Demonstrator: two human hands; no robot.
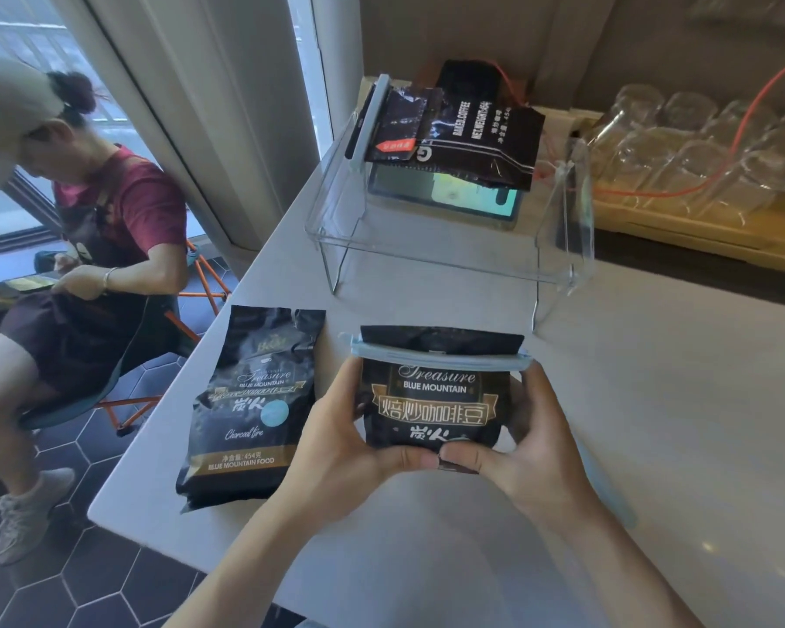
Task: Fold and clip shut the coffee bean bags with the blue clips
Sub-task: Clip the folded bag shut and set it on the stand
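Left hand (341, 439) and right hand (524, 451) grip clipped coffee bag (436, 401) from both sides at 6 o'clock on white counter (653, 401); fingers curled round bag, thumbs meeting at lower edge. Blue clip (436, 353) spans folded top. Unclipped coffee bag (252, 401) lies flat at 9 o'clock. Clear acrylic stand (449, 247) at 12 o'clock carries third bag (463, 124). Glass cups (699, 142) at 2 o'clock. Seated person (87, 247) at far 9 o'clock.

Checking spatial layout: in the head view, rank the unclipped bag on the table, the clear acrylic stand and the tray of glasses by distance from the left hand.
1. Unclipped bag, just left of the left hand.
2. Clear acrylic stand, behind, mid-table.
3. Tray of glasses, far right.
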